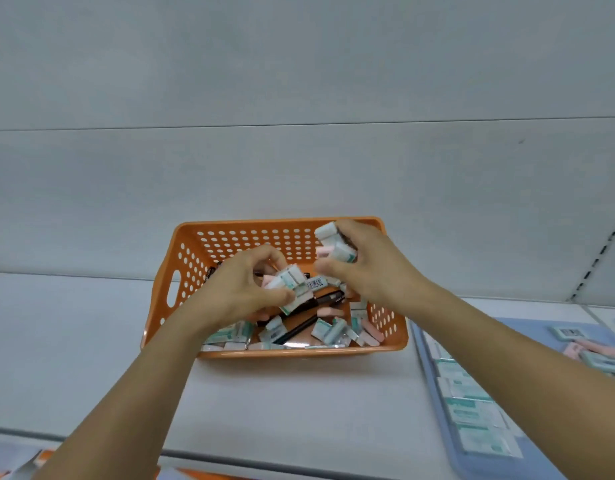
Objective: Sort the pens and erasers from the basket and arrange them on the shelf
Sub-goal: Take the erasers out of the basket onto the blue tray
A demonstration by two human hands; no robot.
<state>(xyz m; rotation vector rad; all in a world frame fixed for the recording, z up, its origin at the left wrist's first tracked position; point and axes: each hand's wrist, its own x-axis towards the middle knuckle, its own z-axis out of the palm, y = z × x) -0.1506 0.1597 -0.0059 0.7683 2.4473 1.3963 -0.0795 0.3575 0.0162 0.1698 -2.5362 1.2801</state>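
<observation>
Both hands were curled over the orange basket (274,353) in the middle of the frame: the left hand (245,289) gripped a few white-and-green erasers (290,278), and the right hand (364,261) held a fuller bunch (335,244), pink and white. Black pens (328,299) lay inside. The right hand's bunch could slip and fall back in. A barcode sticker (314,283) showed, but its writing was too blurry to read.

The tray (427,362) is cut off by the right edge. Eraser labels (472,412) are too blurred to be read. The pens (328,299) are partly hidden by erasers.
</observation>
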